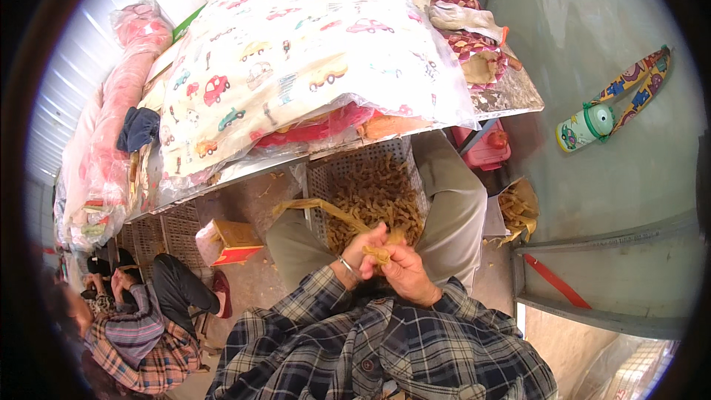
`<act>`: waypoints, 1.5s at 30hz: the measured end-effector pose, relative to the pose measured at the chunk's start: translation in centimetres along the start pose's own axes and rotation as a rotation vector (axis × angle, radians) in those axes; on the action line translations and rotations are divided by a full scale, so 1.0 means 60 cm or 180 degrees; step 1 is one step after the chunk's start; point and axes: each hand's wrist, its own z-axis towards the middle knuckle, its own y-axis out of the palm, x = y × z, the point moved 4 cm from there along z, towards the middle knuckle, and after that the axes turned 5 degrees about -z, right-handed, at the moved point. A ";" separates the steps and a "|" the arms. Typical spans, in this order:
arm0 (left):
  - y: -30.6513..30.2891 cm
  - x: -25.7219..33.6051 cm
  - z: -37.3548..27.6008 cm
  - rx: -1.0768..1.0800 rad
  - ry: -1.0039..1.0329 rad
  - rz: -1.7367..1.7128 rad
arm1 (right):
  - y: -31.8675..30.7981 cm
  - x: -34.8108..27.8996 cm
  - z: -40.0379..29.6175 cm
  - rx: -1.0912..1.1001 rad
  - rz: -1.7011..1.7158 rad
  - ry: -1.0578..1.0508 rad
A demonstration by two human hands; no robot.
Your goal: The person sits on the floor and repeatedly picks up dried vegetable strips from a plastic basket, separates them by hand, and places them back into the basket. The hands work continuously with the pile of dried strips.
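My left hand (pixel 360 250) and my right hand (pixel 407 272) meet just in front of my chest, both with their fingers closed on a tan, folded strip (pixel 377 255). One long end of the strip (pixel 322 204) runs from my left hand up and left over my knee. What the strip is made of cannot be told. Below and beyond my hands, between my knees, a plastic crate (pixel 319 178) holds a heap of short, knotted tan pieces (pixel 380 191). A metal bangle sits on my left wrist.
A table (pixel 511 101) beyond my knees bears a large plastic-wrapped fabric bundle (pixel 311 50) and patterned sleeves (pixel 466 39). An open carton (pixel 236 241) stands left, a bag of tan pieces (pixel 516 205) right. Another person (pixel 139 333) sits at left. A child's bottle (pixel 586 126) lies at right.
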 end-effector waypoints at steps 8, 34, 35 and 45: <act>0.088 0.066 -0.028 0.0447 0.0348 0.0334 | -0.087 -0.025 0.063 0.1153 -0.2109 -0.0720; 0.024 0.111 -0.076 0.0084 0.0836 0.2152 | -0.147 -0.038 0.086 0.0914 -0.1306 0.0319; 0.021 0.125 -0.087 0.0009 0.1011 0.2268 | -0.211 -0.045 0.081 0.1416 -0.1385 0.0266; 0.011 0.110 -0.084 0.0661 0.0056 0.2532 | -0.198 -0.084 0.121 0.0958 -0.4102 -0.0690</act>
